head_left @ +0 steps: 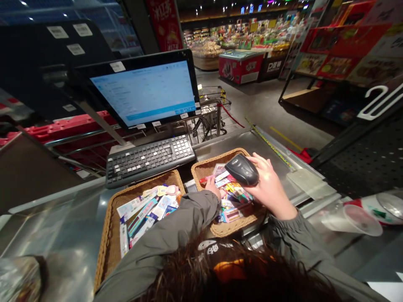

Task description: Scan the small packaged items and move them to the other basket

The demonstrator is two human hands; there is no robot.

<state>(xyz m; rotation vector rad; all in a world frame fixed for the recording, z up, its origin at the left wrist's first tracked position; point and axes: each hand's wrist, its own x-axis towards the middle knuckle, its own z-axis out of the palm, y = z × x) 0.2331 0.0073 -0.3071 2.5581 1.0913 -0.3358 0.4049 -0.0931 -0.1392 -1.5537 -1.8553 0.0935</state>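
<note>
My right hand [269, 188] is wrapped around a black barcode scanner [242, 169], held over the right wicker basket [234, 228]. Inside that basket lie small colourful packets [234, 193], jumbled together. My left hand [214, 188] reaches in among them, its fingers closed near a red, pen-like item [203, 180]. What those fingers hold is too small to make out. A second wicker basket [108, 235] stands to the left, partly behind my left sleeve. It contains slim boxes and packets [147, 214].
A black keyboard [151, 159] and a lit monitor [145, 92] stand behind the baskets on the metal counter [72, 226]. To the right are a clear plastic cup [362, 220] and a can [387, 207]. Shopping carts [209, 113] stand beyond the counter.
</note>
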